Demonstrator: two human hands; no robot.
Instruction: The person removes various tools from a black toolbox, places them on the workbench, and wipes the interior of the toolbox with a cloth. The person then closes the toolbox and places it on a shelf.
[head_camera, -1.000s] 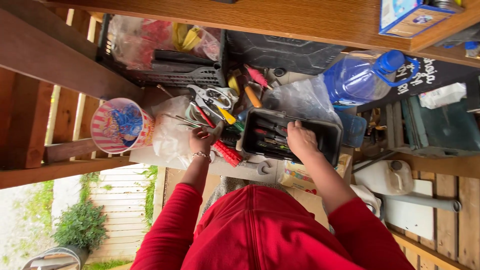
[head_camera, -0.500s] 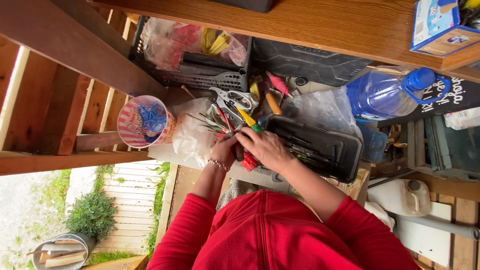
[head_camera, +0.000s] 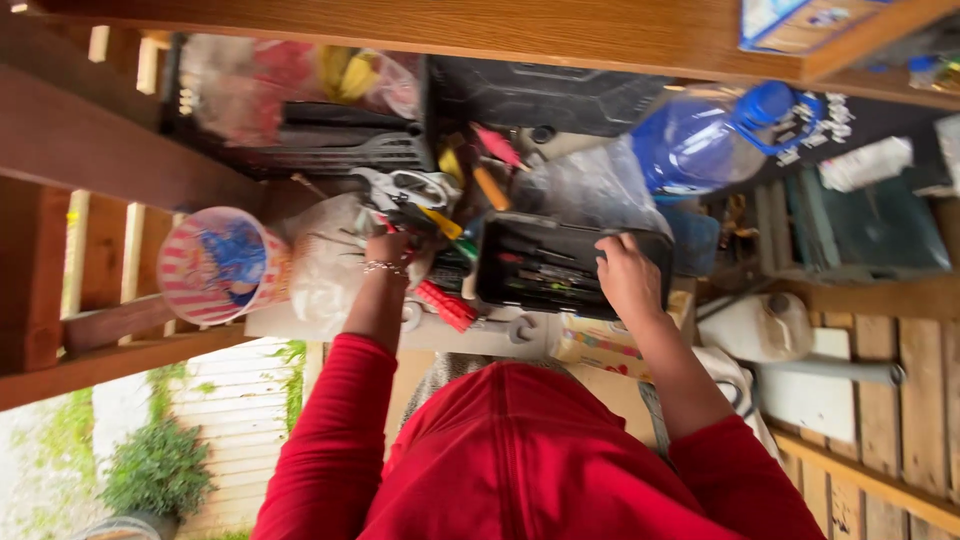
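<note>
Tools fill the black tray that your right hand rests on: its fingers curl loosely over the tray's far rim and touch it, closed on nothing that I can make out. Your left hand has reached into the pile of hand tools beside the tray; its fingers are buried among the handles, so I cannot tell how far they are bent or whether they grip anything. A yellow-handled tool lies just past those fingers, and a red-handled one sits just under the wrist, which wears a bracelet. On the outer side of the left hand lies a clear plastic bag, and beyond that stands a striped cup. Beyond the right fingertips sits a blue jug, near but apart. Behind both hands stands a dark crate.
</note>
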